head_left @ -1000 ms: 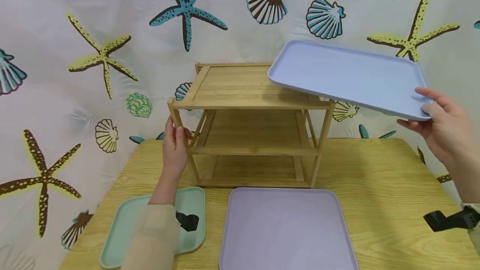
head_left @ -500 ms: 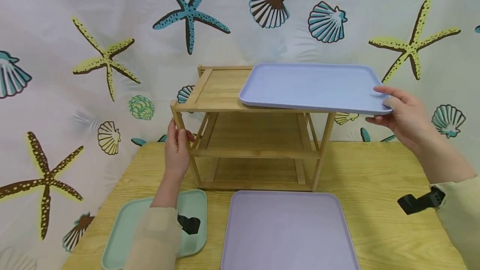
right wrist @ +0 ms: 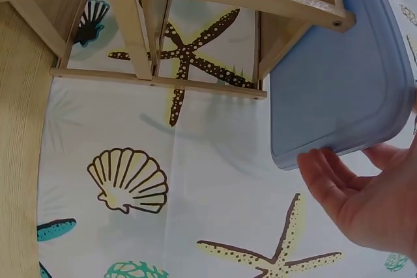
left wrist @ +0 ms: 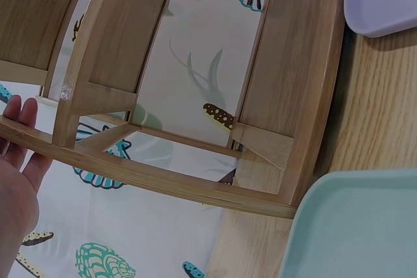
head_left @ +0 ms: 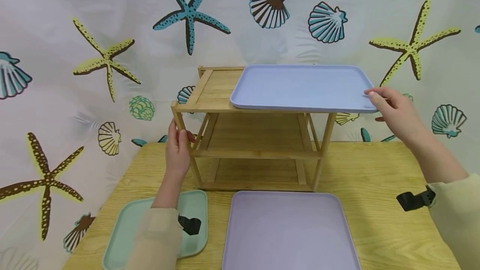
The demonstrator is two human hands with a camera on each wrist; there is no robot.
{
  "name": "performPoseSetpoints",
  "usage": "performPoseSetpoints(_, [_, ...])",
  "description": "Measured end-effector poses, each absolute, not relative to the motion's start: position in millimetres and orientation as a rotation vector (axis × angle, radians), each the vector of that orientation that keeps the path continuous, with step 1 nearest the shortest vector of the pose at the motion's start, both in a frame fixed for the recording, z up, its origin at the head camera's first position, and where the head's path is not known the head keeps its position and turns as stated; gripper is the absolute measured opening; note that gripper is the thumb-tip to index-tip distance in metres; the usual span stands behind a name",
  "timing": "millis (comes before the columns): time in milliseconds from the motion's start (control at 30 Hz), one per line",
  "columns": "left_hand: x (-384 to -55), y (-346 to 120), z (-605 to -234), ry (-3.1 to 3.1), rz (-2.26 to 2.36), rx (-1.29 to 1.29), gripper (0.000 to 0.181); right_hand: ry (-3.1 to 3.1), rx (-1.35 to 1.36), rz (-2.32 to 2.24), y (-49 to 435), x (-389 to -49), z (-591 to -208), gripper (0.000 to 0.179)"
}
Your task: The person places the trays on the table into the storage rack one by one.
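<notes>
A light blue rectangular tray [head_left: 303,86] lies on the top tier of a three-tier wooden shelf rack [head_left: 255,153], its right end jutting past the rack's side. At that overhanging end, my right hand [head_left: 397,109] holds the rim; in the right wrist view its fingers [right wrist: 322,174] meet the tray's edge. My left hand [head_left: 177,149] grips the rack's front left post, fingers partly hidden behind the wood. In the left wrist view, the left hand [left wrist: 16,187] appears at the rack's side frame.
A lavender tray [head_left: 288,232] lies on the wood-grain table [head_left: 393,203] before the rack. To its left lies a mint green tray [head_left: 193,220], partly covered by my left forearm. Behind everything hangs a white cloth [head_left: 240,45] printed with starfish and shells.
The blue tray has come left and down from a tilted position in the air onto the rack's top tier, my right hand travelling with it. My left hand stays at the post.
</notes>
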State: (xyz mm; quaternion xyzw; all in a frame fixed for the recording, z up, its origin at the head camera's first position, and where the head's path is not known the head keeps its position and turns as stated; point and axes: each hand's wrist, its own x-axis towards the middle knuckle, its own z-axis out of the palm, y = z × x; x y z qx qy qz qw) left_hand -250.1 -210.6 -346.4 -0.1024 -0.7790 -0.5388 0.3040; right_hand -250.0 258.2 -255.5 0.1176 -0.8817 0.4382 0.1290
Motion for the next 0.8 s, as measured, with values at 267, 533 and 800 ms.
performPoseSetpoints(267, [-248.3, -208.2, -344.5, -2.07, -1.406, -0.276, 0.041, -2.664, 0.3, 1.114, 255.2, -238.7, -259.5, 0.063])
performPoseSetpoints(533, [-259.0, -214.5, -355.8, -2.033, -1.415, -0.323, 0.042, -2.507, 0.271, 1.196, 240.3, -242.5, -268.3, 0.059])
performPoseSetpoints(800, [-273.4, -223.1, -371.3, -2.018, -1.421, -0.338, 0.043, -2.403, 0.298, 1.27, 217.9, -248.9, -274.5, 0.051])
